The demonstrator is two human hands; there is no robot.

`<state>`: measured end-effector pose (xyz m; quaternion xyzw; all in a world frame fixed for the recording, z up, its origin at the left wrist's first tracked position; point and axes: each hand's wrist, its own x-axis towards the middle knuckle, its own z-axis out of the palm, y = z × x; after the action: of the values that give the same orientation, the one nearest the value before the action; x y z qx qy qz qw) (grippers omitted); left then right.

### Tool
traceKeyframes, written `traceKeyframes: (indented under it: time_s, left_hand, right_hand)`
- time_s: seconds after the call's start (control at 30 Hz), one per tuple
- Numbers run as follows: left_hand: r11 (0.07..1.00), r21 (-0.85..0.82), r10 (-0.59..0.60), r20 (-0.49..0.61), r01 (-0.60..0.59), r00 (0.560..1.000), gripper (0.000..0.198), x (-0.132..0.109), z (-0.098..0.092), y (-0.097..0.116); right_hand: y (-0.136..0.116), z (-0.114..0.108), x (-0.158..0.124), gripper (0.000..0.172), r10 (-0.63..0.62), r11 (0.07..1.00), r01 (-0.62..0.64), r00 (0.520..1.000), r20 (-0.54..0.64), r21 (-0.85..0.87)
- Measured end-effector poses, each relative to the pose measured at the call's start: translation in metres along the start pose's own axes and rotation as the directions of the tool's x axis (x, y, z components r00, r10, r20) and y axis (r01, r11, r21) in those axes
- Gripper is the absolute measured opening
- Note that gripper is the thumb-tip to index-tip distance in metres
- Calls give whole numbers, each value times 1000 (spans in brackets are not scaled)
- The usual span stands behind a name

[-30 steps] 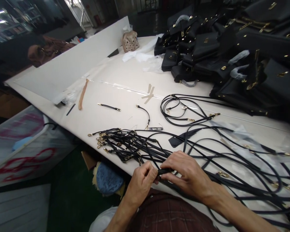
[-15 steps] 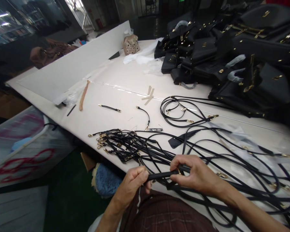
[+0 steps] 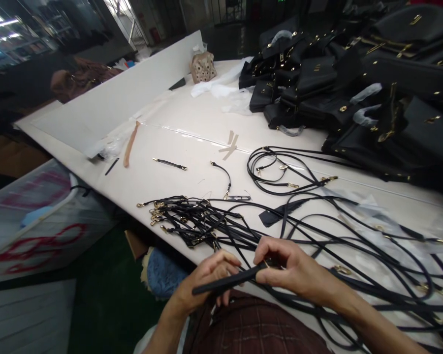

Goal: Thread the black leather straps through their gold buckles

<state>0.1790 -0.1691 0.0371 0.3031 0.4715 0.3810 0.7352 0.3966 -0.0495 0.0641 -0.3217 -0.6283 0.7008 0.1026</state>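
Above my lap, a black strap [image 3: 225, 282] runs across between my hands, its blunt end sticking out to the left. My right hand [image 3: 291, 270] pinches the strap between thumb and fingers, beside a small gold-coloured metal piece. Behind and under the strap's loose end is my left hand [image 3: 195, 285], fingers loosely bent and apart; the strap hides part of them. Just beyond my hands lies a tangled bundle of thin black straps [image 3: 192, 221] with gold clasps. Longer black straps [image 3: 354, 236] loop across the table at the right.
Black handbags [image 3: 317, 83] are heaped at the back right. Thread snips [image 3: 239, 197], two short straps [image 3: 170, 163] and tape strips [image 3: 231, 145] lie mid-table. A white panel [image 3: 121, 88] borders the far left. Below the table's left edge is a blue-covered thing [image 3: 166, 273].
My left hand has let go of its pinch on the strap and sits behind it. The strap's end now points down-left, uncovered. My right hand keeps its hold. The view has shifted slightly.
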Motion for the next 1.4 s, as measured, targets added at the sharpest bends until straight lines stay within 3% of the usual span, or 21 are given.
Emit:
traceKeyframes:
  time_s: [0.07, 0.13, 0.3, 0.5, 0.73, 0.87, 1.07, 1.27, 1.4]
  left_hand:
    - [999, 29, -40, 146, 36, 989, 51, 8, 10, -3]
    - [998, 14, -60, 188, 58, 980, 54, 12, 14, -8]
    - [994, 88, -78, 71, 72, 994, 43, 7, 3, -14]
    - [987, 151, -51, 43, 44, 998, 45, 3, -5, -4]
    - [995, 87, -49, 16, 47, 999, 48, -1, -7, 0]
    - [978, 202, -46, -34, 52, 998, 44, -2, -5, 3]
    - [930, 363, -33, -88, 63, 996, 40, -1, -3, 7]
    - [911, 403, -56, -79, 83, 995, 35, -3, -1, 9]
    - [906, 405, -106, -73, 126, 992, 21, -6, 1, 12]
  right_hand:
    - [-3, 8, 2, 10, -124, 976, 126, 992, 25, -175]
    - [-4, 9, 2, 11, -150, 957, 161, 987, 63, -241]
    - [3, -7, 1, 16, 85, 994, -74, 988, 132, -84]
    - [17, -6, 6, 20, 143, 970, -185, 959, 245, 159]
    - [19, -1, 5, 6, 148, 976, -123, 980, 131, -177]
    - [11, -2, 1, 19, 143, 977, -111, 975, 172, -184]
    - [13, 2, 4, 35, 123, 963, -96, 988, 91, -253]
    - [20, 4, 4, 35, 145, 959, -133, 989, 32, -252]
    - [22, 1, 0, 20, 139, 951, -111, 987, 80, -288]
